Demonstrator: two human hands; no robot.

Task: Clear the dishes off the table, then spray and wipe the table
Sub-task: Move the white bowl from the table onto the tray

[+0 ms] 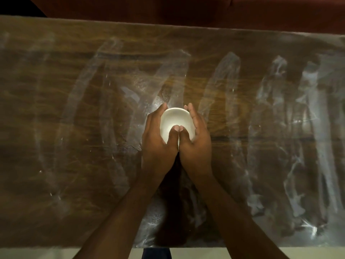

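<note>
— Head view, looked straight down. Spotted a small white bowl [176, 119] near the middle of the surface [74, 113]: round, smooth-walled, glossy like glazed ceramic, hollow side up.
— Held how?
— Cupped from both sides. Saw the left grip [158, 133] curled round the bowl's left wall and the right grip [197, 139] curled round its right wall, with both thumbs pressed tip to tip inside the near rim and fingertips hooked at the far rim.
— Lifted, or resting on the wood?
— Could not tell.
— And the surface?
— Looked long and rectangular, dark brown with fine wood grain. Noted wet whitish streaks [230, 75] smeared across it in tall arcs and loops, densest toward the right, plus tiny beaded droplets [160, 96] just beyond the bowl.
— Past the edges?
— Made out a dull dark-red band [224, 10] behind the far edge and a pale strip [242, 253] below the near one.
</note>
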